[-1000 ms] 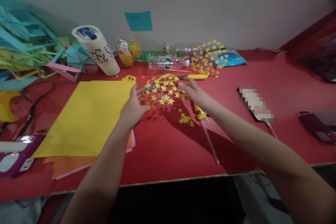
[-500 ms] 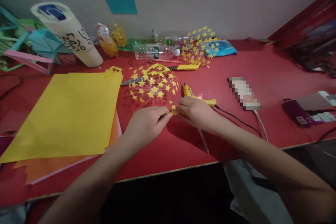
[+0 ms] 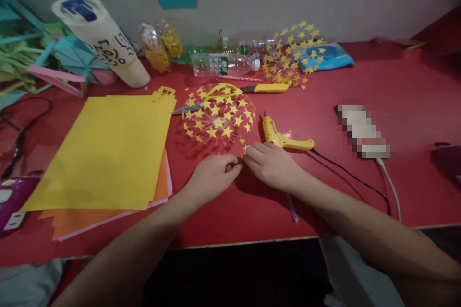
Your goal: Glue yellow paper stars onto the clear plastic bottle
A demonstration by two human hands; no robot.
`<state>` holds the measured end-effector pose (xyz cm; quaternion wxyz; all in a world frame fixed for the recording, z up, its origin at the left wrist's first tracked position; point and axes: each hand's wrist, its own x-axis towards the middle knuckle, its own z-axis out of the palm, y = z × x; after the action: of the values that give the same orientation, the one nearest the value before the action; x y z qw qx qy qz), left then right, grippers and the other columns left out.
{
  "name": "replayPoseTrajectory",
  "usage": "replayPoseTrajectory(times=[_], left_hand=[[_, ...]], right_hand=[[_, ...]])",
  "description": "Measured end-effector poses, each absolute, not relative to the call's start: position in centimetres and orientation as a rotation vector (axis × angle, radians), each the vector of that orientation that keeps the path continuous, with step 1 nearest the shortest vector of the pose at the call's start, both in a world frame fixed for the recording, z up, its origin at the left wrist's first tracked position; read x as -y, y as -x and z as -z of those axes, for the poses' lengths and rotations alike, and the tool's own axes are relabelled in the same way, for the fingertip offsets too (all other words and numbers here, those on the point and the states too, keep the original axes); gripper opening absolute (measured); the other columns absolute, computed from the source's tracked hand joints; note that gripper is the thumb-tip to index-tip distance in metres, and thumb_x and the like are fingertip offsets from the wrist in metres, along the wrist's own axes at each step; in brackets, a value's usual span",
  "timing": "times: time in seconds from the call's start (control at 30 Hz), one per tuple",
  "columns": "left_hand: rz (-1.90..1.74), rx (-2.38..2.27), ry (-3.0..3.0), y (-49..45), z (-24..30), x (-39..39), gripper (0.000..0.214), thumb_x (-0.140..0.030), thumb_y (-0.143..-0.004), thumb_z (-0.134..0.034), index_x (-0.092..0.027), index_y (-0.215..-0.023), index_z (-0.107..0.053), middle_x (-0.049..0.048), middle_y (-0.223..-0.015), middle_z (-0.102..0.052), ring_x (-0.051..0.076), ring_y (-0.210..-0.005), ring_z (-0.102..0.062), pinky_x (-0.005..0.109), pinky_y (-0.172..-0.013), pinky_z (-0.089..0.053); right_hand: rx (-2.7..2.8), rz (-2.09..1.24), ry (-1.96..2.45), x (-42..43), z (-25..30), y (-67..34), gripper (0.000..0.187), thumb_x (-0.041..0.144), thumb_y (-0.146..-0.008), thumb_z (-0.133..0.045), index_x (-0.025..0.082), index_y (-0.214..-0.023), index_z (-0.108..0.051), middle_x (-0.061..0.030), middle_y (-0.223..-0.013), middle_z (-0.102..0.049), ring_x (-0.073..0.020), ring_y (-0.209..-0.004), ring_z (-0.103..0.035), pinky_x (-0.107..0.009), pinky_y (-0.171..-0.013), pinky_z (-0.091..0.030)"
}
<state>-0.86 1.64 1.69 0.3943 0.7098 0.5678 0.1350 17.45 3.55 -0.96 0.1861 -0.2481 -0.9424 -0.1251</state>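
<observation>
My left hand (image 3: 212,177) and my right hand (image 3: 270,165) rest on the red table (image 3: 360,81), fingertips pinched together over small yellow paper stars (image 3: 245,148) lying between them. Just beyond them sits a clear dome-shaped piece covered in yellow stars (image 3: 218,117). A yellow glue gun (image 3: 279,136) with a black cord lies right beside my right hand. What the pinched fingers hold is too small to make out.
Yellow and orange paper sheets (image 3: 104,148) lie at the left. Scissors (image 3: 187,108), a yellow utility knife (image 3: 266,88), plastic bottles (image 3: 223,64), a second star-covered piece (image 3: 288,57), a cream tube (image 3: 101,41) and folded coloured paper (image 3: 32,53) line the back. A blurred-out object (image 3: 362,129) lies right.
Both hands drew back from the star-covered dome toward the table's near edge and pinched at the loose stars. The glue gun came into plain sight beside my right hand.
</observation>
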Motion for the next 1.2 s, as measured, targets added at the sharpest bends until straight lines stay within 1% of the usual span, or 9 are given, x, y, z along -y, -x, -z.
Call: replayPoseTrajectory(times=[0.1, 0.23, 0.47, 0.7, 0.8, 0.9, 1.03, 1.13, 1.2], left_hand=[[-0.465, -1.293, -1.518, 0.9, -1.6, -1.6, 0.021, -0.028, -0.084, -0.05, -0.018, -0.067, -0.055, -0.0062, -0.052, -0.046, 0.009, -0.046, -0.039, 0.022, -0.048, -0.028], [-0.511, -1.139, -1.138, 0.6, -1.7, -1.5, 0.022, -0.031, -0.087, -0.046, -0.019, -0.07, -0.054, -0.0073, -0.048, -0.049, 0.005, -0.034, -0.029, 0.02, -0.039, -0.024], [-0.623, -1.109, -1.123, 0.1, -2.0, -1.3, 0.026, -0.032, -0.085, -0.049, -0.018, -0.063, -0.051, -0.0068, -0.046, -0.048, 0.004, -0.034, -0.029, 0.017, -0.036, -0.022], [-0.679, -1.14, -1.299, 0.1, -1.8, -1.2, 0.021, -0.026, -0.082, -0.047, -0.019, -0.062, -0.05, -0.0074, -0.046, -0.045, 0.005, -0.04, -0.035, 0.019, -0.041, -0.029], [-0.681, -1.15, -1.44, -0.1, -1.8, -0.9, 0.019, -0.024, -0.08, -0.047, -0.019, -0.062, -0.05, -0.0074, -0.049, -0.043, 0.006, -0.044, -0.036, 0.02, -0.045, -0.029], [-0.668, -1.17, -1.509, -0.3, -2.0, -0.7, 0.018, -0.024, -0.079, -0.046, -0.019, -0.063, -0.051, -0.0068, -0.051, -0.042, 0.007, -0.047, -0.037, 0.021, -0.048, -0.029], [-0.685, -1.166, -1.483, -0.2, -2.2, -0.6, 0.015, -0.027, -0.079, -0.047, -0.019, -0.067, -0.052, -0.0065, -0.053, -0.044, 0.008, -0.048, -0.037, 0.022, -0.048, -0.03], [-0.735, -1.173, -1.487, 0.0, -2.1, -0.6, 0.016, -0.028, -0.08, -0.047, -0.02, -0.066, -0.049, -0.0058, -0.053, -0.044, 0.008, -0.048, -0.038, 0.022, -0.048, -0.031], [-0.766, -1.176, -1.488, 0.1, -2.0, -0.7, 0.017, -0.028, -0.081, -0.047, -0.021, -0.065, -0.047, -0.0053, -0.053, -0.044, 0.008, -0.048, -0.039, 0.023, -0.047, -0.032]], right_hand=[[2.487, 0.27, 0.849, -3.6, 0.6, -17.7, 0.028, 0.013, -0.094, -0.043, 0.016, -0.074, -0.062, -0.0041, -0.069, -0.056, -0.0158, -0.065, -0.045, -0.029, -0.058, -0.037], [2.403, 0.279, 0.864, -3.1, 0.0, -18.0, 0.023, 0.014, -0.093, -0.046, 0.018, -0.08, -0.064, -0.0037, -0.073, -0.06, -0.0149, -0.067, -0.049, -0.029, -0.061, -0.041], [2.385, 0.283, 0.758, -2.2, -0.4, -18.0, 0.017, 0.011, -0.089, -0.05, 0.018, -0.088, -0.066, -0.0041, -0.073, -0.062, -0.0159, -0.066, -0.051, -0.031, -0.057, -0.042], [2.221, -0.267, 0.95, -2.2, -0.9, -18.0, 0.016, 0.021, -0.091, -0.05, 0.02, -0.096, -0.066, -0.0048, -0.083, -0.063, -0.0157, -0.073, -0.058, -0.031, -0.063, -0.049], [2.141, -0.559, 1.015, -2.3, -1.2, -18.0, 0.009, 0.021, -0.089, -0.055, 0.02, -0.086, -0.063, -0.0017, -0.079, -0.06, -0.0122, -0.067, -0.056, -0.026, -0.058, -0.046], [2.105, -0.699, 0.992, -2.3, -1.3, -17.7, 0.014, 0.017, -0.086, -0.055, 0.02, -0.073, -0.058, 0.0014, -0.072, -0.056, -0.0103, -0.064, -0.053, -0.024, -0.058, -0.044], [2.147, -0.662, 0.992, -2.5, -1.9, -18.3, 0.015, 0.019, -0.089, -0.052, 0.021, -0.075, -0.058, 0.0001, -0.074, -0.059, -0.012, -0.067, -0.056, -0.026, -0.061, -0.047], [2.306, -0.321, 1.124, -3.5, -2.5, -20.3, 0.013, 0.017, -0.087, -0.049, 0.021, -0.088, -0.062, -0.0065, -0.088, -0.066, -0.0189, -0.08, -0.061, -0.034, -0.07, -0.049], [2.398, -0.037, 1.344, -4.3, -2.6, -22.0, 0.018, 0.017, -0.081, -0.051, 0.018, -0.095, -0.063, -0.0113, -0.094, -0.068, -0.0252, -0.085, -0.061, -0.039, -0.069, -0.047]])
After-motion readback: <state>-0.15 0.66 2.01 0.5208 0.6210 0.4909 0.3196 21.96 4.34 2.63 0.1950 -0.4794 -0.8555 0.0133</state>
